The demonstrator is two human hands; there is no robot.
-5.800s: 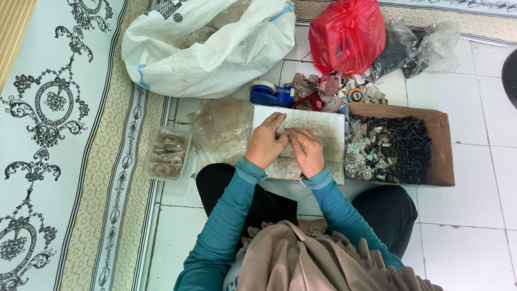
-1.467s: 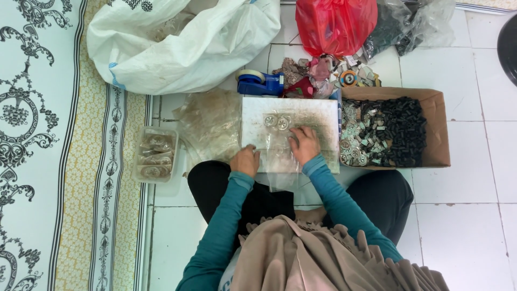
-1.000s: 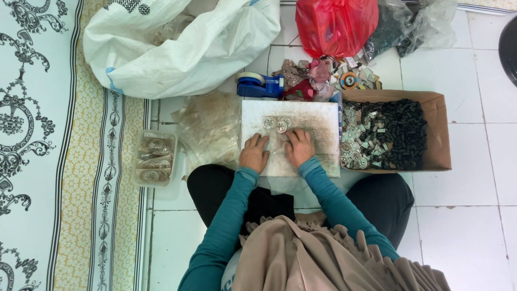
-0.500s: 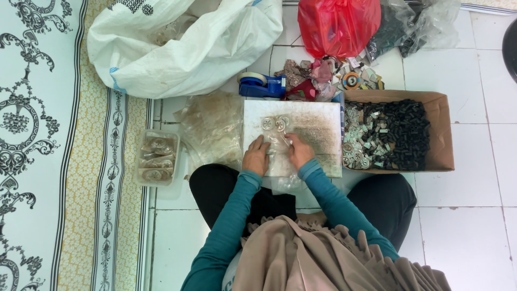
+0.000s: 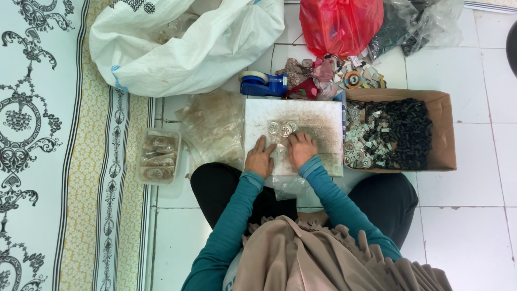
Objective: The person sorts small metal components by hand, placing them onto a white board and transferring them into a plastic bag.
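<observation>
Both hands lie side by side on the near half of a worn white board (image 5: 318, 116) set on the floor before the seated person. The left hand (image 5: 260, 158) rests flat, fingers stretched forward and loosely spread, palm down on a clear plastic bag (image 5: 286, 183) whose loose end spills off the board's near edge toward the lap. The right hand (image 5: 301, 149) is curled, knuckles up, fingers bent onto the same plastic — whether it pinches anything under them cannot be told.

3 small clear round discs (image 5: 281, 129) sit on the board just beyond the fingertips, in a short row running left to right. They lie straight ahead of the gap between the hands, touching or nearly touching each other; the right hand's fingers look slightly nearer, with the left hand's fingertips only a little further back.

Round about:
- a cardboard box (image 5: 444, 132) just right of the board, filled with small black and silvery parts
- a blue tape dispenser (image 5: 264, 83) at the board's far left corner
- a heap of clear bags (image 5: 212, 126) and a shallow plastic tray (image 5: 157, 156) to the left
- a big white sack (image 5: 188, 43) and a red bag (image 5: 339, 24) further off — both on white floor tiles (image 5: 468, 215)
- a patterned rug (image 5: 48, 145) along the left
</observation>
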